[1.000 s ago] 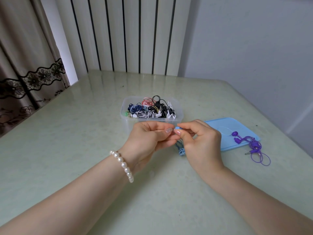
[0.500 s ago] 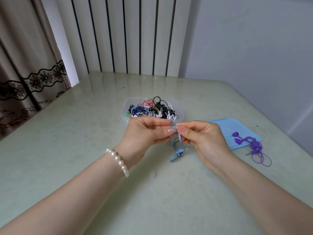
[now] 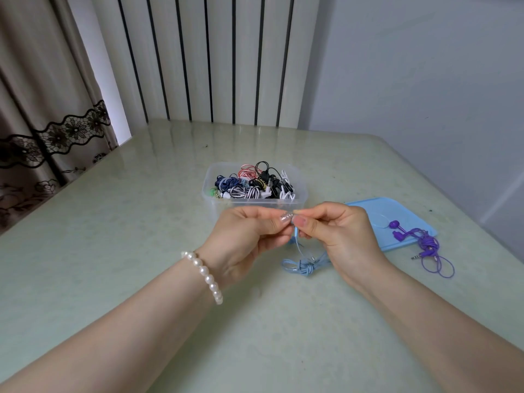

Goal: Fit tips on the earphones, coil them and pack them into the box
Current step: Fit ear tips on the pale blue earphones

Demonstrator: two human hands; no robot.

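My left hand (image 3: 243, 239) and my right hand (image 3: 337, 236) meet fingertip to fingertip above the table, both pinching one earbud of the light blue earphones (image 3: 300, 266). The bud itself is hidden between my fingers; its cable hangs down to a loose blue bundle lying on the table below my hands. Behind my hands stands the clear plastic box (image 3: 209, 191), filled with several coiled earphones in black, white, blue and pink. A purple pair of earphones (image 3: 419, 242) lies half on the blue lid (image 3: 377, 208) to the right.
The pale green table (image 3: 113, 236) runs back to a striped white wall panel. A patterned curtain (image 3: 42, 131) hangs at the left. The table's right edge runs close behind the blue lid.
Both hands have lifted slightly and drawn toward me. The blue cable bundle, earlier mostly hidden under my hands, now lies in the open on the table.
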